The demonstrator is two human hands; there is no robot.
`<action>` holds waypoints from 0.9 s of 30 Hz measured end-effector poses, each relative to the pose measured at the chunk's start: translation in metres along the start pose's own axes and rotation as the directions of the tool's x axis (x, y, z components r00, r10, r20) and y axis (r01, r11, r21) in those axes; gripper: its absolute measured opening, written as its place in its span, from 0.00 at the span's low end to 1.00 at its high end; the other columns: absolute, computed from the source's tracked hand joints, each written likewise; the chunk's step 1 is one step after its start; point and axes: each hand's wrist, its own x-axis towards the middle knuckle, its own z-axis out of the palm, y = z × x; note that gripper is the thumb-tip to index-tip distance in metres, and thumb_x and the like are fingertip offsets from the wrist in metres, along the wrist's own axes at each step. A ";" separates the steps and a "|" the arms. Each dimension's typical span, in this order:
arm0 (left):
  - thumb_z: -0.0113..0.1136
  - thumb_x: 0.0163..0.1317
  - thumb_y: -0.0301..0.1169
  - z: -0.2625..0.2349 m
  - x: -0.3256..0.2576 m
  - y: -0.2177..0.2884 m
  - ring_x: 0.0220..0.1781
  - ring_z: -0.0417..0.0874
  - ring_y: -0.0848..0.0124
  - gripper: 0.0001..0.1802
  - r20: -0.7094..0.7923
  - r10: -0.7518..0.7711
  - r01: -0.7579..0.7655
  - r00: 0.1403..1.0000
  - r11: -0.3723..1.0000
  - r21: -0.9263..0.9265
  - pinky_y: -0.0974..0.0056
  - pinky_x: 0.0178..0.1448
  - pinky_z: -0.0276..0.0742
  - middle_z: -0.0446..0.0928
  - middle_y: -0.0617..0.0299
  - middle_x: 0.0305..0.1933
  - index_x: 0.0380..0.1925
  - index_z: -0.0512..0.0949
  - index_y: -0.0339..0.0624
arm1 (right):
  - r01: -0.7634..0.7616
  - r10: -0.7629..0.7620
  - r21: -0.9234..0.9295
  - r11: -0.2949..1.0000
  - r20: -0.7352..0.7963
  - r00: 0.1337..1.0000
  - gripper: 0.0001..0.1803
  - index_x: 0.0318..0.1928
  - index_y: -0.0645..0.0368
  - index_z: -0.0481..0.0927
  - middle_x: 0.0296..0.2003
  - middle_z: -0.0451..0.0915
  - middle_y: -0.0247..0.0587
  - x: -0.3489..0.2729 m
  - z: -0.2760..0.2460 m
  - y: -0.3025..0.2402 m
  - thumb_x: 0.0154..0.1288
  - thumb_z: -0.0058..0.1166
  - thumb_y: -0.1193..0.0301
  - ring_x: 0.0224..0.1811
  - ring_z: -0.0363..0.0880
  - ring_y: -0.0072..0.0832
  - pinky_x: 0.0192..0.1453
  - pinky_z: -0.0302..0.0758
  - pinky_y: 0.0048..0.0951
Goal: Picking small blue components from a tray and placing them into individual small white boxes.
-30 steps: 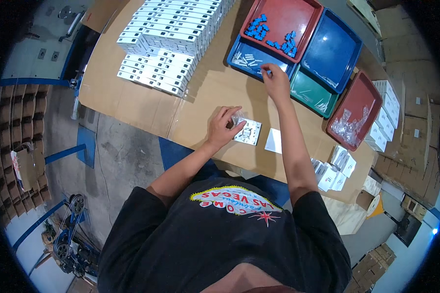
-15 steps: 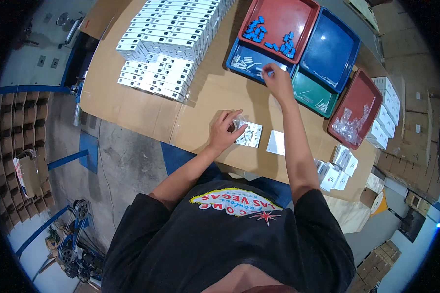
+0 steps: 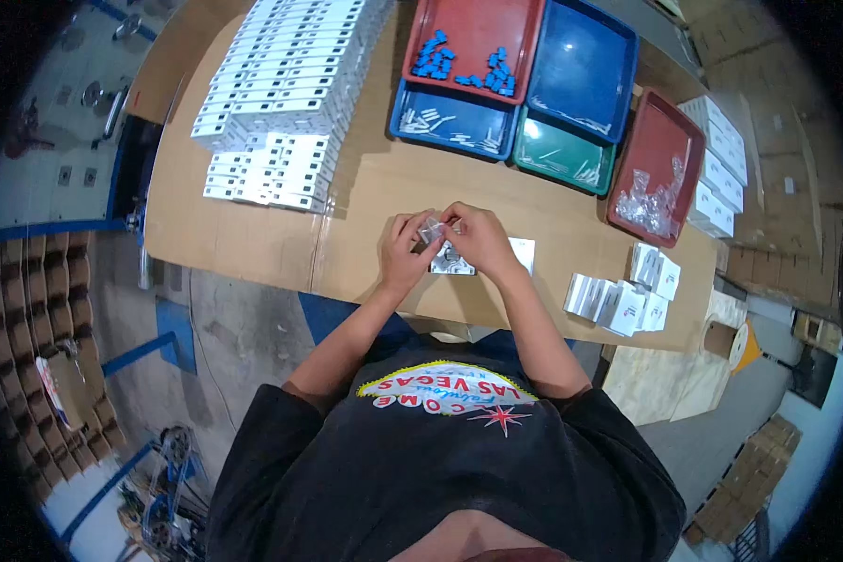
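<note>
Over the near middle of the table, my left hand point(image 3: 406, 253) pinches a small clear plastic bag point(image 3: 431, 229). Close against it, my right hand point(image 3: 480, 239) has its fingertips together at the bag's edge; whatever they hold is too small and hidden to make out. Below both hands lies a white card with dark printed marks point(image 3: 452, 262), partly covered by them. A plain white card point(image 3: 523, 251) sits just right of it, its left part behind my right hand.
Tall stacks of white boxes point(image 3: 281, 112) stand at the far left. Trays hold blue clips point(image 3: 433, 61), white pieces point(image 3: 426, 122), thin pieces in a green tray point(image 3: 534, 169) and clear bags point(image 3: 648, 201). Small white packets point(image 3: 618, 304) lie near right.
My right hand has come back from the blue tray of white pieces to meet my left hand at the bag. The view has shifted slightly; the left hand keeps its hold.
</note>
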 end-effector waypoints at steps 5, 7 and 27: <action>0.74 0.52 0.27 0.006 -0.001 -0.008 0.36 0.79 0.69 0.28 -0.029 0.007 -0.009 1.000 0.996 -0.085 0.65 0.41 0.78 0.78 0.58 0.44 0.57 0.83 0.45 | 0.185 -0.188 -0.089 0.979 -0.022 0.982 0.08 0.40 0.61 0.86 0.38 0.83 0.45 -0.001 0.011 0.016 0.65 0.63 0.70 0.38 0.82 0.47 0.43 0.78 0.42; 0.74 0.53 0.26 0.006 -0.002 -0.010 0.35 0.78 0.69 0.28 -0.020 0.006 -0.007 1.000 0.997 -0.074 0.65 0.41 0.78 0.77 0.58 0.43 0.57 0.83 0.45 | 0.214 -0.213 -0.118 0.970 0.024 0.977 0.09 0.42 0.61 0.87 0.39 0.81 0.45 -0.003 0.007 0.014 0.69 0.61 0.69 0.39 0.82 0.41 0.43 0.78 0.38; 0.75 0.56 0.28 0.008 0.002 -0.008 0.33 0.74 0.71 0.25 -0.032 -0.022 0.022 0.999 1.000 -0.008 0.66 0.42 0.75 0.73 0.62 0.37 0.56 0.83 0.42 | -0.274 0.110 -0.412 0.869 -0.379 0.919 0.09 0.41 0.49 0.89 0.40 0.88 0.47 0.090 -0.162 0.160 0.63 0.58 0.67 0.46 0.86 0.47 0.49 0.81 0.46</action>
